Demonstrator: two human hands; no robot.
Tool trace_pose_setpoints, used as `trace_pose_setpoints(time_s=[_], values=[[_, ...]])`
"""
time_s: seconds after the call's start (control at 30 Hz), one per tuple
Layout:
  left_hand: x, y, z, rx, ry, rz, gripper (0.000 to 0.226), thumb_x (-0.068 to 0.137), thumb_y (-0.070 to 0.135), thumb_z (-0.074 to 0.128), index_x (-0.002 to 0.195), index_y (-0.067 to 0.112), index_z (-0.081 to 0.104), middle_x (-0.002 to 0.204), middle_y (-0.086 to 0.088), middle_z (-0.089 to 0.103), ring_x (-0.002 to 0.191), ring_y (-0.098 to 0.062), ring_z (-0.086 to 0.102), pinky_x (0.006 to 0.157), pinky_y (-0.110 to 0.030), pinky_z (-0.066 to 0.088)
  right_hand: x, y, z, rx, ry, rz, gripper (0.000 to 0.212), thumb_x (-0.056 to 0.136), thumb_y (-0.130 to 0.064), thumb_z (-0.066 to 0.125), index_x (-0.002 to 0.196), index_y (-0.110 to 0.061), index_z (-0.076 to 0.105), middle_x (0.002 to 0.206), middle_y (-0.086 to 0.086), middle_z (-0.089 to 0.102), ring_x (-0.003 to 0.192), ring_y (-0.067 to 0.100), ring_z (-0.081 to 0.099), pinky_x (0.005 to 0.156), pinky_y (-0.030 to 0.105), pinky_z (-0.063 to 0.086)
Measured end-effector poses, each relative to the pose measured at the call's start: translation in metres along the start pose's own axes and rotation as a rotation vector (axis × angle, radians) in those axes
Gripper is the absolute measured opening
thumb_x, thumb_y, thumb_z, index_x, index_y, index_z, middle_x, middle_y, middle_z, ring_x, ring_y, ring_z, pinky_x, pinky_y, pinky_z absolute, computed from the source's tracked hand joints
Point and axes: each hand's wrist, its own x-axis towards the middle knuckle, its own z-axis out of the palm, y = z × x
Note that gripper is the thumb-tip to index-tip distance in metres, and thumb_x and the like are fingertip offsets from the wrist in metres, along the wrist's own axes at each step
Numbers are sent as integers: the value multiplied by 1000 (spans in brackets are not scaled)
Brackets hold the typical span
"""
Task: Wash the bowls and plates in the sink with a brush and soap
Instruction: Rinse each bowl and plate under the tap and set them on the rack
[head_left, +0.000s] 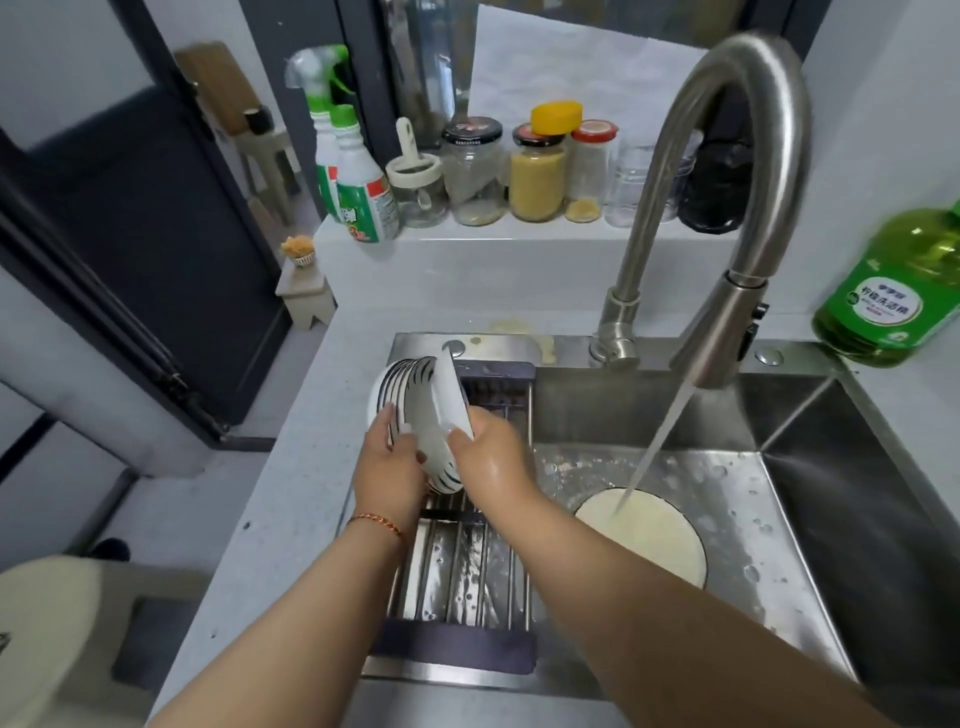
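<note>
A stack of striped bowls (402, 387) stands on edge on the drying rack (462, 566) at the sink's left side. My left hand (387, 470) steadies the stack from the near side. My right hand (488, 452) holds a white plate (452, 392) upright against the bowls. A cream-coloured plate (654, 540) lies flat in the sink basin (810, 467), and water runs onto it from the faucet (727, 322). The green dish soap bottle (898, 291) stands on the counter at the far right. No brush is visible.
Jars (535, 171), spray bottles (358, 176) and a dark bag crowd the ledge behind the sink. A grey counter (296, 467) lies left of the rack. A pale stool (52, 639) sits at the lower left.
</note>
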Motion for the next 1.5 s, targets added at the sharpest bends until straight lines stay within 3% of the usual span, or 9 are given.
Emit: trace_pose_setpoints(time_s=[0.17,0.27,0.37,0.5,0.67,0.83,0.97,1.17,1.5], values=[[21,-6,-10,126,-57,43,41,101,41,29,134,37,53,120,-20,63,110,-36,60,96,-47,49,13,5,31,-53,0,22,21,95,-36,49,95,-18,60,78,0,59,79,27,56,65,29,42],[24,-4,-16,55,-70,11,42,104,41,26,131,34,58,69,-5,55,58,-18,49,58,-29,44,23,2,43,-24,40,68,38,95,-38,49,64,-19,40,59,-3,43,68,24,46,59,29,32],[26,-4,-19,-13,-122,-13,50,104,47,20,130,29,59,61,-2,44,49,-12,35,47,-23,34,27,-2,49,-39,53,67,47,95,-40,48,58,-17,31,54,-3,39,63,24,42,59,31,32],[31,-8,-21,-105,-158,-47,58,103,52,17,129,24,61,56,-1,44,43,-10,33,45,-22,31,29,1,54,-28,-11,77,47,96,-42,47,58,-15,41,53,-2,41,55,17,38,56,30,31],[33,-10,-25,-118,-202,-46,61,103,52,14,128,24,61,52,1,45,42,-10,35,50,-25,33,31,7,58,98,-86,70,31,99,-34,43,108,-19,68,79,1,59,80,18,54,74,28,41],[19,-5,-19,-94,-76,94,48,104,44,25,117,25,66,60,-2,46,48,-11,38,51,-27,33,17,21,32,238,-37,107,45,92,-48,45,101,-11,69,89,11,70,88,28,65,86,42,53],[-13,-14,9,16,-72,269,29,102,28,39,100,27,68,64,-1,48,55,-9,42,53,-24,36,-22,84,-28,-8,-29,68,56,80,-55,41,73,-4,61,72,15,64,68,31,61,67,39,50],[-59,-62,52,325,-445,343,14,96,37,49,102,31,59,72,4,59,63,3,51,61,-21,43,-27,212,-104,-681,-119,514,38,97,-39,40,106,-10,62,114,8,63,108,26,58,86,30,44],[-86,-102,66,717,-593,399,21,96,33,46,116,34,42,72,8,58,69,-6,57,59,-26,39,-23,283,-127,-426,-207,898,30,93,-33,53,73,-12,49,93,9,58,86,25,57,86,33,50]])
